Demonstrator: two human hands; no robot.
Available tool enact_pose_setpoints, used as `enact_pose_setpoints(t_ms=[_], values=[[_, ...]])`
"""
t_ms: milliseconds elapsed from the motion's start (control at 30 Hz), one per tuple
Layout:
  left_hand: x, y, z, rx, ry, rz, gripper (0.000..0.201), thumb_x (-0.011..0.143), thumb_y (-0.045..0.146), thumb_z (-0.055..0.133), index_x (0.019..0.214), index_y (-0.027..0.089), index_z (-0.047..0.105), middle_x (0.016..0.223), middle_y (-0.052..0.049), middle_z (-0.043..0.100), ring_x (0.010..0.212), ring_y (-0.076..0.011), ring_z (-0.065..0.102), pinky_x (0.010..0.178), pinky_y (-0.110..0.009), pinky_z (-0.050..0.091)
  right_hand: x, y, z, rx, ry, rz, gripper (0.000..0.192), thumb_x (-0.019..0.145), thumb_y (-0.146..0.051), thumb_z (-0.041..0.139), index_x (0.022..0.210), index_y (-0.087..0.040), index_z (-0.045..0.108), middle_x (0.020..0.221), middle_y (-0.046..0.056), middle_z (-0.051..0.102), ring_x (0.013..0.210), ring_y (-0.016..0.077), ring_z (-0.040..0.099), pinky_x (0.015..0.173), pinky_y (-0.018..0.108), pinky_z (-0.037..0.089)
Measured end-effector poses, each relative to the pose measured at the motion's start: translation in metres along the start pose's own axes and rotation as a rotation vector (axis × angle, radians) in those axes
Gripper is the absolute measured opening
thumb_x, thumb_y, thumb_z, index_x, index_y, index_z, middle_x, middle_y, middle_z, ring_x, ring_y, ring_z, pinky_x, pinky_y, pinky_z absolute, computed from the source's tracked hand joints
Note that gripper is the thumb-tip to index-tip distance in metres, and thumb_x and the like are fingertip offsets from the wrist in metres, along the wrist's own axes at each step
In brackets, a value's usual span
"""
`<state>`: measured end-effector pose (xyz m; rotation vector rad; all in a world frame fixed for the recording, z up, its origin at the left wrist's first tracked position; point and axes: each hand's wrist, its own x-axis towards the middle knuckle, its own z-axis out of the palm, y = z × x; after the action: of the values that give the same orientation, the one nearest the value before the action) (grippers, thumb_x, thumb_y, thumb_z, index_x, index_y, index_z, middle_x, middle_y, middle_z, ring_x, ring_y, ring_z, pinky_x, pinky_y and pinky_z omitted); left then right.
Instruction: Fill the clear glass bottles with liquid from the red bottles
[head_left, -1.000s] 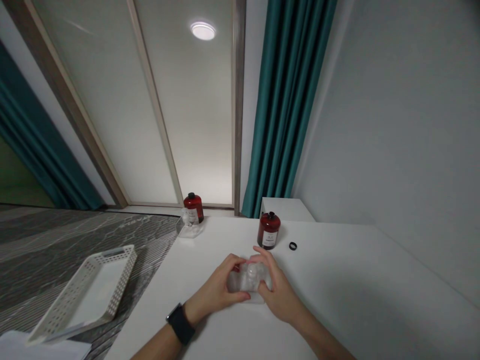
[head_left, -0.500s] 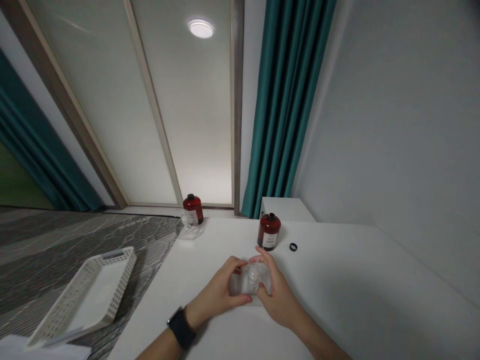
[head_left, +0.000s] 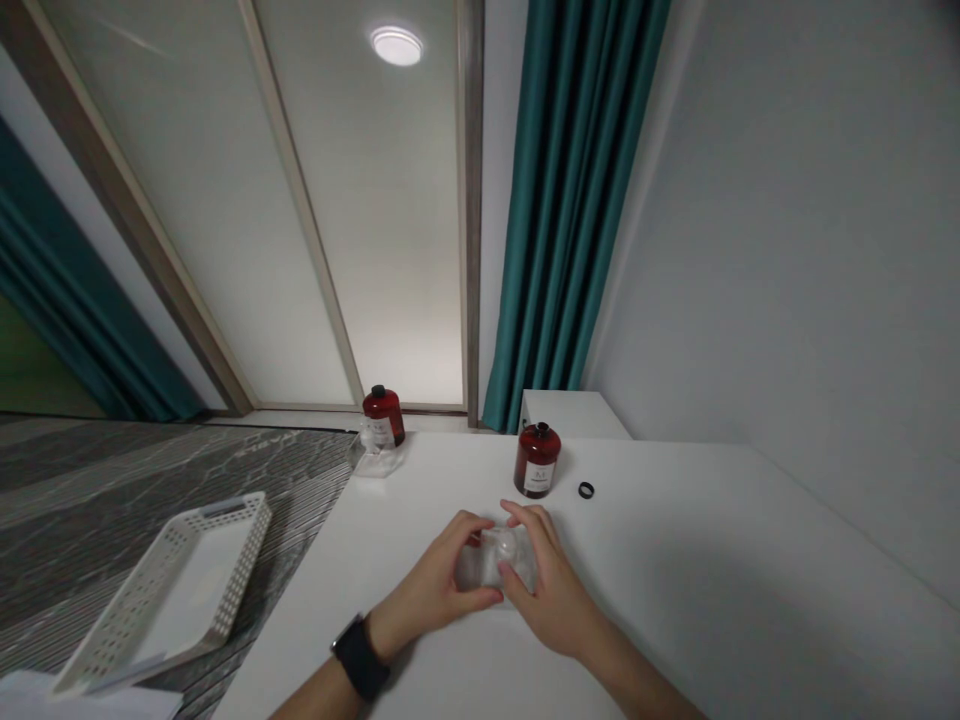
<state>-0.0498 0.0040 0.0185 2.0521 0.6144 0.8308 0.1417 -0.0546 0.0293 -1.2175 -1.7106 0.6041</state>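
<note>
Low over the white table [head_left: 405,640], between my two hands, is a clear see-through plastic piece [head_left: 491,552] with a rounded bump near its middle. My left hand [head_left: 442,575], with a black watch at the wrist, curls its thumb and fingers around the left side. My right hand [head_left: 551,590] grips the right side, its thumb by the bump and its fingers over the far edge. Just beyond my hands stands a dark red bottle [head_left: 537,462] with a white label. To its right lies a small black ring [head_left: 586,490].
At the table's far left corner stands a second red bottle [head_left: 384,418] with a black top, behind another clear plastic piece [head_left: 379,465]. A white perforated basket [head_left: 142,590] is off the left edge. A white cabinet [head_left: 574,412] stands past the far edge, near the teal curtain [head_left: 574,250].
My right hand's thumb and fingers have shifted slightly left over the clear piece, and its raised fingers have come down a little. My left hand keeps its hold.
</note>
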Motion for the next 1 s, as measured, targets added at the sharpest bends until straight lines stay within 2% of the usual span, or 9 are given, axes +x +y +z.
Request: enact_pose_setpoints(t_ms=[100, 300, 467, 633, 800, 933, 1000], values=[[0.0002, 0.0028, -0.0001, 0.011, -0.006, -0.005, 0.060, 0.078, 0.023, 0.078, 0.132, 0.024, 0.051, 0.123, -0.009, 0.058, 0.112, -0.0270, 0.056, 0.099, -0.042, 0.048, -0.0003, 0.0018, 0.0009, -0.052, 0.027, 0.025, 0.056, 0.085, -0.016, 0.056, 0.138, -0.024, 0.044, 0.107, 0.008, 0.054, 0.103, 0.0262, 0.056, 0.101, 0.049, 0.047], [-0.0001, 0.0068, 0.0003, 0.031, -0.002, -0.002, 0.060, 0.077, 0.020, 0.079, 0.131, 0.024, 0.052, 0.121, -0.008, 0.058, 0.110, -0.0259, 0.057, 0.098, -0.041, 0.048, -0.0033, 0.0024, -0.0002, -0.007, -0.018, -0.042, 0.065, 0.079, -0.005, 0.050, 0.140, -0.024, 0.041, 0.121, 0.009, 0.054, 0.116, 0.0251, 0.054, 0.106, 0.045, 0.043], [-0.0005, 0.0045, 0.0011, 0.042, 0.006, 0.004, 0.059, 0.078, 0.023, 0.077, 0.131, 0.023, 0.051, 0.121, -0.009, 0.058, 0.110, -0.0264, 0.057, 0.096, -0.042, 0.049, 0.0006, 0.0021, -0.0002, -0.065, 0.044, -0.001, 0.055, 0.082, -0.014, 0.058, 0.136, -0.023, 0.047, 0.106, 0.007, 0.057, 0.105, 0.0261, 0.057, 0.101, 0.047, 0.047], [0.0000, 0.0029, 0.0017, 0.039, 0.006, 0.025, 0.058, 0.080, 0.028, 0.077, 0.132, 0.023, 0.052, 0.121, -0.010, 0.059, 0.110, -0.0267, 0.057, 0.096, -0.042, 0.048, 0.0002, 0.0012, -0.0035, -0.028, -0.032, -0.045, 0.067, 0.077, -0.006, 0.054, 0.141, -0.024, 0.042, 0.120, 0.009, 0.056, 0.115, 0.0251, 0.055, 0.106, 0.045, 0.044], [-0.0001, 0.0030, 0.0019, 0.029, 0.015, 0.034, 0.057, 0.080, 0.026, 0.076, 0.132, 0.023, 0.051, 0.120, -0.009, 0.059, 0.108, -0.0259, 0.058, 0.096, -0.040, 0.048, 0.0011, 0.0014, -0.0020, -0.010, 0.023, 0.044, 0.062, 0.080, -0.013, 0.057, 0.140, -0.023, 0.043, 0.110, 0.007, 0.056, 0.106, 0.0248, 0.058, 0.102, 0.046, 0.047], [-0.0015, 0.0026, 0.0024, 0.016, 0.012, 0.017, 0.059, 0.079, 0.028, 0.077, 0.132, 0.022, 0.051, 0.123, -0.010, 0.060, 0.111, -0.0273, 0.058, 0.097, -0.042, 0.048, 0.0003, -0.0006, -0.0029, 0.075, -0.037, 0.030, 0.072, 0.076, -0.005, 0.053, 0.144, -0.024, 0.037, 0.121, 0.007, 0.057, 0.114, 0.0225, 0.057, 0.107, 0.043, 0.043], [-0.0021, 0.0021, 0.0027, 0.019, 0.010, -0.012, 0.061, 0.078, 0.027, 0.077, 0.133, 0.021, 0.051, 0.127, -0.011, 0.060, 0.113, -0.0284, 0.058, 0.100, -0.043, 0.046, 0.0009, -0.0012, -0.0039, 0.069, -0.040, 0.023, 0.066, 0.078, -0.008, 0.056, 0.141, -0.024, 0.042, 0.120, 0.007, 0.057, 0.114, 0.0228, 0.056, 0.106, 0.043, 0.043]])
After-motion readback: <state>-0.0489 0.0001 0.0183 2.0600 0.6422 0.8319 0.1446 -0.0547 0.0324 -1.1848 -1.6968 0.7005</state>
